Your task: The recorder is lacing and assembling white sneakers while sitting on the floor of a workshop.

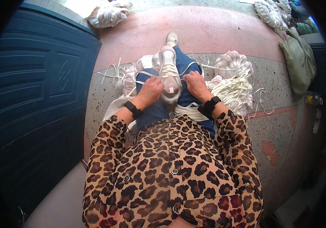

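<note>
A white and pale pink sneaker (169, 62) lies between my thighs, its heel toward me and its toe pointing away. My left hand (151, 90), on the left of the sneaker's opening, is closed with its fingers pinched on a white shoelace (175, 75). My right hand (197, 84) pinches the lace on the other side. The lace stretches across the sneaker between both hands, and a loose length loops up over my right thigh. More white laces (192, 112) lie bunched on my lap.
To the right rest a heap of white laces (229, 92) and a row of shoe uppers (233, 64). More shoe pieces (128, 83) with trailing laces lie at left. Farther off are white bundles (109, 15), a green sack (299, 57) and a dark blue door (37, 68).
</note>
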Action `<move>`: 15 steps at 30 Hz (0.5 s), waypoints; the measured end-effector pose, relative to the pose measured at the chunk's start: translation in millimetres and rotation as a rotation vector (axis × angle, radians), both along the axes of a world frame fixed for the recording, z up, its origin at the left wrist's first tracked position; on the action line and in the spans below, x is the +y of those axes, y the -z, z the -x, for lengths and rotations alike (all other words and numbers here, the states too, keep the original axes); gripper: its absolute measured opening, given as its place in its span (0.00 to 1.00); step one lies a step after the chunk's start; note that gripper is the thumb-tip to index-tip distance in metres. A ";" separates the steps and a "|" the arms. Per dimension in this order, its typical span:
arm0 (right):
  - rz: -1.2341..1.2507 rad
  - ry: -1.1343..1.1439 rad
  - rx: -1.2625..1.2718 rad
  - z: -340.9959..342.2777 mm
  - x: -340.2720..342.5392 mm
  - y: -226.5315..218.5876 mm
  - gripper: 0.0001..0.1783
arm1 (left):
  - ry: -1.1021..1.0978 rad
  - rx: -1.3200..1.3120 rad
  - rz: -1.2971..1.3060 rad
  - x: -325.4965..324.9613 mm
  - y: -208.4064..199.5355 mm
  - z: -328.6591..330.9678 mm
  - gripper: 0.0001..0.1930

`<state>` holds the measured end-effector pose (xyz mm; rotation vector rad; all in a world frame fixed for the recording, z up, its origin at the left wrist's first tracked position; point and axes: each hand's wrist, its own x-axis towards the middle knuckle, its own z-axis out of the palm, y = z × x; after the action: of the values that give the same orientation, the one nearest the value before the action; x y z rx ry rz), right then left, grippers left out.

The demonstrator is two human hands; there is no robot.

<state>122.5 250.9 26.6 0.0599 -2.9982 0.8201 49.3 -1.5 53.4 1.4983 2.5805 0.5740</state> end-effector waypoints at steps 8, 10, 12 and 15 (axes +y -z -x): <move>-0.131 0.107 -0.116 25.3 -19.6 2.3 0.08 | -0.710 -1.076 -0.238 -5.7 -1.4 -1.4 0.09; -0.138 0.140 -0.127 26.6 -24.6 3.0 0.08 | -0.801 -1.164 -0.237 -11.0 1.6 0.9 0.09; -0.147 0.143 -0.131 27.1 -29.2 2.3 0.08 | -0.818 -1.090 -0.187 -14.2 13.5 5.9 0.10; -0.151 0.089 -0.102 27.1 -38.8 0.3 0.08 | -0.738 -0.773 -0.102 -10.0 26.7 15.9 0.13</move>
<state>95.4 212.2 26.3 -0.1137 -3.1267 0.6050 33.4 -11.5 26.7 0.1562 2.3594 1.0874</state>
